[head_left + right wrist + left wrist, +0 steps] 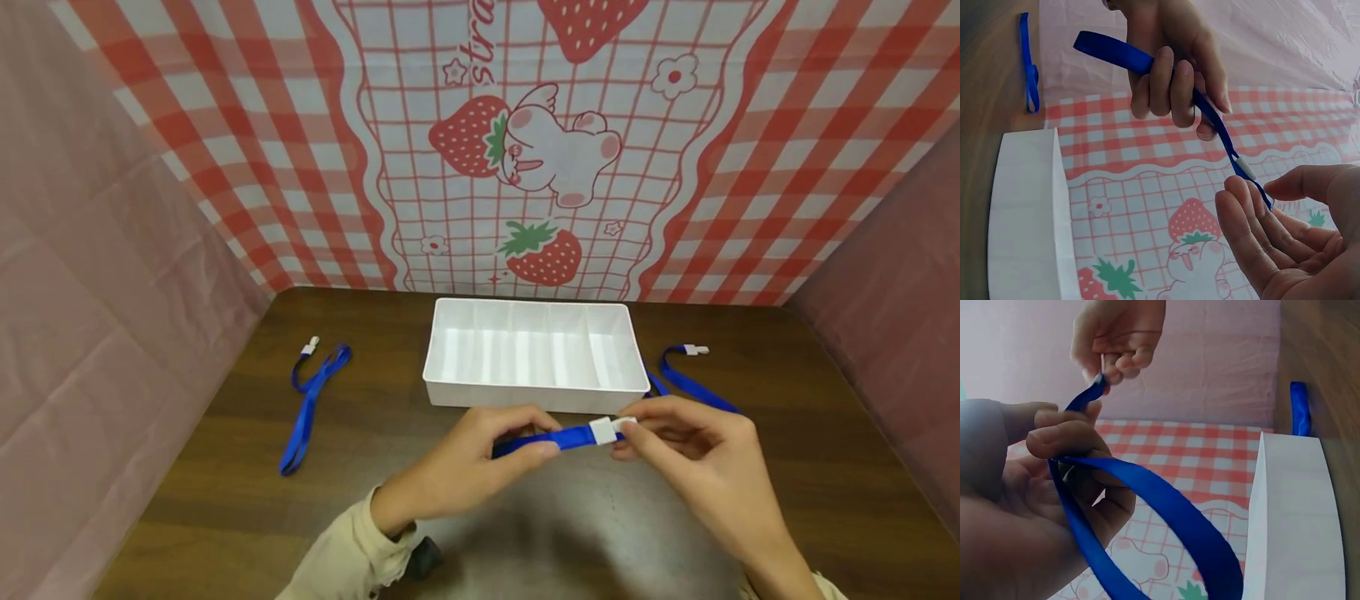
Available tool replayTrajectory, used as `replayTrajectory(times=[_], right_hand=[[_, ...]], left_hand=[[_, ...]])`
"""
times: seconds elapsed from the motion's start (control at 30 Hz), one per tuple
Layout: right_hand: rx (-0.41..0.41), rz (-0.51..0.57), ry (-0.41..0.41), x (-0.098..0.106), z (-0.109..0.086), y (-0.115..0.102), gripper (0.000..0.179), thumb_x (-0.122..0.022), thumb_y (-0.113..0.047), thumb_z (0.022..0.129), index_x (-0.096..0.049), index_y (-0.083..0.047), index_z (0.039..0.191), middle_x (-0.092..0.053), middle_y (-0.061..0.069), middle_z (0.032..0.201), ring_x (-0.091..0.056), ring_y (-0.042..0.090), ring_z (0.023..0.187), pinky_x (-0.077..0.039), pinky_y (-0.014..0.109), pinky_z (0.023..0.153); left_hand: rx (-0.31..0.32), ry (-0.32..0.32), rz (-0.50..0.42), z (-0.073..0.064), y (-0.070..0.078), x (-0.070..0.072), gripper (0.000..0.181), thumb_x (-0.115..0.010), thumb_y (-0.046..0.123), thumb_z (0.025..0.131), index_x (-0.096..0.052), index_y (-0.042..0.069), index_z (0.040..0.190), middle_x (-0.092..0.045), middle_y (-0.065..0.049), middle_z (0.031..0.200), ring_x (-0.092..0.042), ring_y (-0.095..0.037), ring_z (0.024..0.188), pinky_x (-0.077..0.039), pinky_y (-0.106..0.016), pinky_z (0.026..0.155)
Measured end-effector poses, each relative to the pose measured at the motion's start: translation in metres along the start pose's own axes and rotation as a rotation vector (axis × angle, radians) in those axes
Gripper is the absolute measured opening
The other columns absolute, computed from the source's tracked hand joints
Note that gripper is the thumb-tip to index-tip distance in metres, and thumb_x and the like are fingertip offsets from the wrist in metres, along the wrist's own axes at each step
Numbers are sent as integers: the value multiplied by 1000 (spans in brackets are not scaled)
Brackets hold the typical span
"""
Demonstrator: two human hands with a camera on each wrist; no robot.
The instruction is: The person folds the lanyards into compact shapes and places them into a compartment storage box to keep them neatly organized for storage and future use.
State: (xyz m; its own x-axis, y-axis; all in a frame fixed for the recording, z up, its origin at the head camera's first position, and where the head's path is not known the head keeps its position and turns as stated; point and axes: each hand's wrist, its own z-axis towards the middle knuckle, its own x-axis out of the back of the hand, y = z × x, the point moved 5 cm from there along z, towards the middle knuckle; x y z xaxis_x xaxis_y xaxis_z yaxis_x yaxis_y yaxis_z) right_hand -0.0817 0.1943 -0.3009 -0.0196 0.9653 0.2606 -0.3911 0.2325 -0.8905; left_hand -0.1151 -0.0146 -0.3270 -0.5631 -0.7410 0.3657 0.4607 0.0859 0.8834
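Note:
A blue lanyard [573,437] with a white plastic buckle is stretched between both hands above the table, in front of the white box. My left hand [480,458] grips the folded strap between thumb and fingers. In the left wrist view, a loop of the strap [1179,512] hangs out from that hand. My right hand [705,458] pinches the clip end just beyond the white buckle [1244,167]; its fingertips partly cover the clip.
A white divided box [536,398] stands at the back of the brown table [360,517]. To its left lies another blue lanyard [303,425] with a white clip. A further blue lanyard [697,390] lies on the right, partly behind the right hand. Checked cloth [255,125] hangs behind.

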Motion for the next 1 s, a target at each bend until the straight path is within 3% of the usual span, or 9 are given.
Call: replayTrajectory(times=[0.33, 0.73, 1.0], right_hand=[[-60, -49, -8, 12, -9, 8, 8, -68, 7, 89, -69, 3, 96, -73, 13, 81, -73, 23, 68, -59, 28, 62], [-87, -44, -9, 19, -17, 14, 10, -68, 7, 90, -69, 2, 98, -73, 15, 83, -73, 25, 69, -59, 30, 63], [-73, 41, 11, 26, -25, 24, 11, -65, 12, 90, -68, 7, 100, -73, 16, 80, -73, 25, 69, -59, 29, 64]], left_hand=[[24, -89, 65, -3, -6, 7, 15, -58, 22, 102, -70, 15, 96, -46, 12, 66, -38, -1, 56, -33, -20, 52], [37, -101, 74, -13, -8, 11, 14, -59, 24, 102, -69, 18, 95, -45, 12, 68, -38, -1, 57, -33, -20, 52], [63, -100, 45, -19, -9, 17, 14, -60, 22, 101, -70, 16, 94, -44, 13, 67, -38, 0, 58, -31, -19, 52]])
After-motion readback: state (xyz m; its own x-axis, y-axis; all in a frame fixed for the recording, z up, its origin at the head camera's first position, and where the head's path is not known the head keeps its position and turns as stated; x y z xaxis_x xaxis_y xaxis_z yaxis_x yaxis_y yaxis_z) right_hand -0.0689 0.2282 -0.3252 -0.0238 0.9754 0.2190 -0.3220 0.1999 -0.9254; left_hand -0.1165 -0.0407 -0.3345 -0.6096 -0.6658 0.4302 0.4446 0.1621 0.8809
